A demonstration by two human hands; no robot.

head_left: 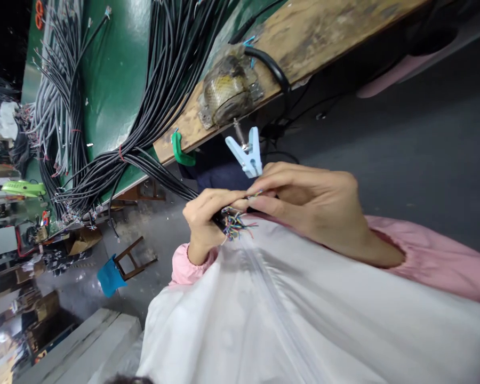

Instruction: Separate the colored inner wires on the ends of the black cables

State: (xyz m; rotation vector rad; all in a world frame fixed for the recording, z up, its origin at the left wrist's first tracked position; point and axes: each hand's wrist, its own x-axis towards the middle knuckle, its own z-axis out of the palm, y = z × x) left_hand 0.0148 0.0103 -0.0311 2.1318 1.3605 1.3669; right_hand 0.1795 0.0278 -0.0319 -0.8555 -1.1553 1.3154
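My left hand (208, 213) is closed round a bundle of black cables (168, 178) that runs down from the bench. Thin coloured wire ends (236, 224) fan out of the bundle below my fingers. My right hand (304, 200) pinches thin wires at the end of one cable, and its fingertips meet those of my left hand. Just above sits a light blue clothes-peg-like clip (248, 154), fixed to the tip of a small motor (226, 90) on the bench edge.
A wooden board (304, 40) edges the green bench top (112, 80), held by a green clamp (181, 149). Black cables and grey cables (56, 106) lie across the bench. A blue stool (111, 274) stands on the floor at lower left.
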